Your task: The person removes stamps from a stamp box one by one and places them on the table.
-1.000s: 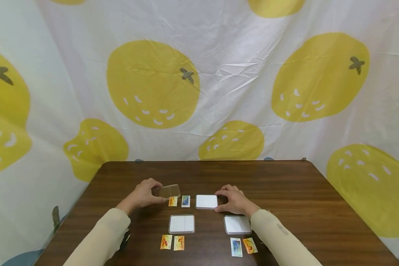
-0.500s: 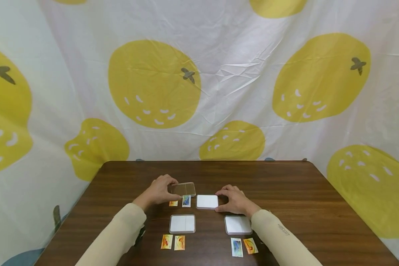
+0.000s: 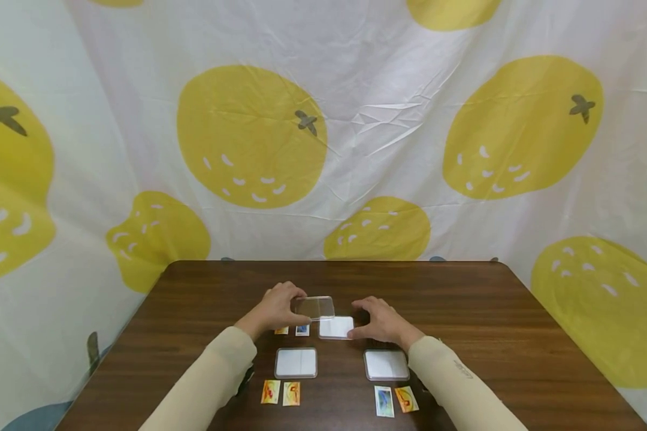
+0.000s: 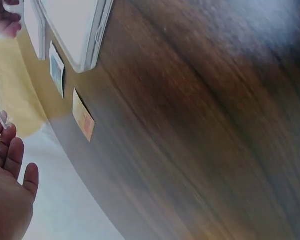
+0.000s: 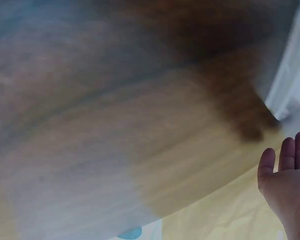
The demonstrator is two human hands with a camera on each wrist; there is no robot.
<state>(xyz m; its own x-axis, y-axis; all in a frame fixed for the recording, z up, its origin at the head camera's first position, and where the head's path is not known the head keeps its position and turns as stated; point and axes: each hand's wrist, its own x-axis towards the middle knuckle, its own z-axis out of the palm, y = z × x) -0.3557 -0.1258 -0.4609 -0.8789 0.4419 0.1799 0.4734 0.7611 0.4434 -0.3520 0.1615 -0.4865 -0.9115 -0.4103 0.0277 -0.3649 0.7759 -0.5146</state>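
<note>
In the head view my left hand pinches a clear plastic lid by its left end. The lid hangs over the table, its lower right part overlapping a white-filled clear case. My right hand is at that case's right side, thumb tip right at its edge and fingers spread apart above. Beneath the left hand lie an orange stamp-like card and a blue one, partly covered in the head view. The left wrist view shows the same orange card and blue card flat on the wood.
Two more white-filled cases lie nearer, one at left and one at right. Two orange cards sit before the left case. A blue card and an orange card sit before the right one. A lemon-print curtain hangs behind the table.
My left hand has carried the clear lid to the right, from over the orange card to over the far case. The right hand's fingers have lifted and spread off that case's far corner.
</note>
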